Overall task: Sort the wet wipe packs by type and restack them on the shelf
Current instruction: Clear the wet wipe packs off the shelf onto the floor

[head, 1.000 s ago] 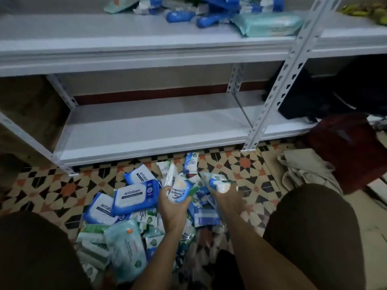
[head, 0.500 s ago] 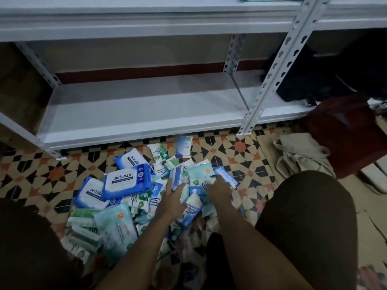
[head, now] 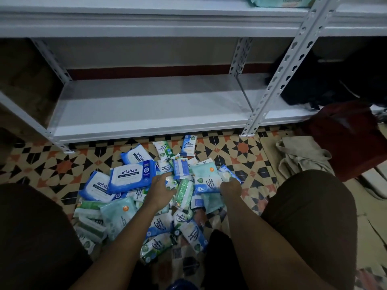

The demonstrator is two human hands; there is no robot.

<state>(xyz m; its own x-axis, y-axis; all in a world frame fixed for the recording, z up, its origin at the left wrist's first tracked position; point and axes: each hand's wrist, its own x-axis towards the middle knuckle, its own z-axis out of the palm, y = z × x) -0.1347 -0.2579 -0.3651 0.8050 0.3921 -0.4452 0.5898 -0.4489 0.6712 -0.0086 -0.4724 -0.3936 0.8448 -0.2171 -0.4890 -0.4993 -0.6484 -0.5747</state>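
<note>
A loose pile of wet wipe packs (head: 167,197) lies on the patterned floor tiles (head: 243,147), just in front of the white metal shelf (head: 146,109), which serves as the landmark here. Its bottom board sits low to the floor, and the pile spreads from just beside the board's front edge back toward the person's knees.

The left hand (head: 160,190) rests palm-down on the middle of the pile, fingers spread wide and reaching toward the shelf, holding nothing. Its fingertips are close to a small blue-and-white striped pack (head: 181,169) that stands tilted among the others; I cannot tell if they touch it.

The right hand (head: 230,188) is curled at the pile's right edge, fingers pinching the near end of a narrow blue pack (head: 227,172) that points toward the shelf's perforated upright (head: 276,80).

On the pile's left side, 3 large blue "antabax" packs (head: 130,176) overlap, the farthest one nearest the shelf. A pale green pack (head: 119,216) lies on the side of them away from the shelf. A green striped pack (head: 184,192) sits between the 2 hands.

On the shelf's upper board, a pale teal pack (head: 280,1) shows at the frame's top. A beige cloth bag (head: 301,158) and a dark red bag (head: 347,139) lie right of the upright.
</note>
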